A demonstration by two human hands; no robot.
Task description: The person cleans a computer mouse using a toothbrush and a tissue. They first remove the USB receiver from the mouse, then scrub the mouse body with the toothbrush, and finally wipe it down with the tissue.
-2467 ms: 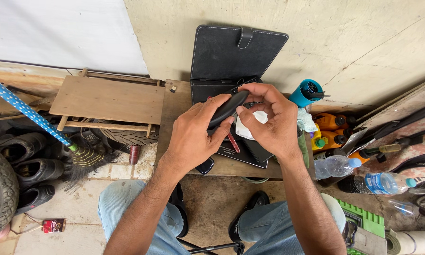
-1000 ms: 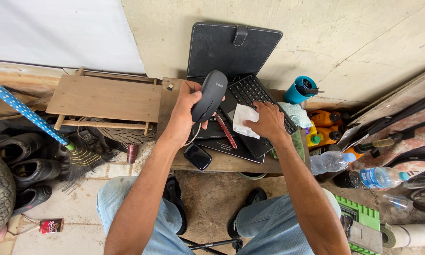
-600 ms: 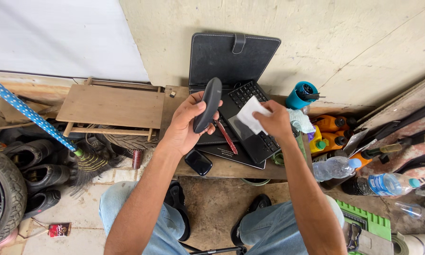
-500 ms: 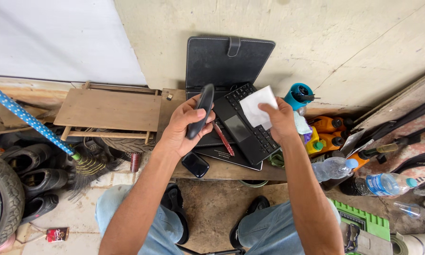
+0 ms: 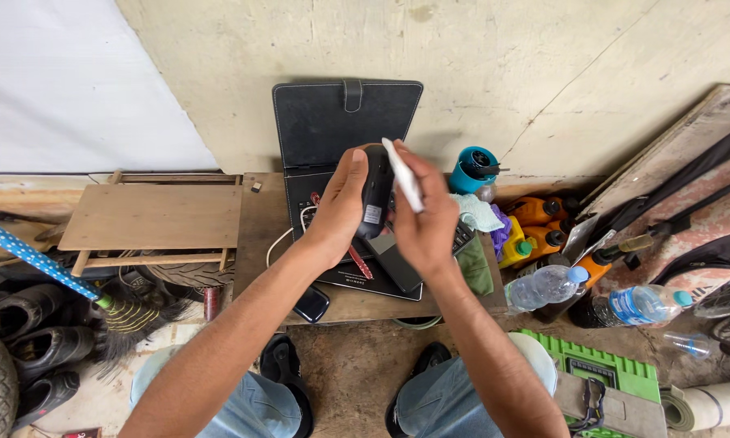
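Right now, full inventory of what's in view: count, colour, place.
computer mouse: 1, black, held up in left hand, underside showing
wipe: 1, white, in right hand, against the mouse
keyboard case: 1, black, open, lid leaning on wall, on bench
wooden bench: 1, brown, below the hands
phone: 1, black, bench front edge
red tool: 1, on the case
cup: 1, teal, right of case
orange bottles: several, right of bench
water bottles: 2, clear, blue caps, floor right
broom: 1, blue dotted handle, left
shoes: several, black, far left
left hand: 1, gripping mouse
right hand: 1, pinching wipe
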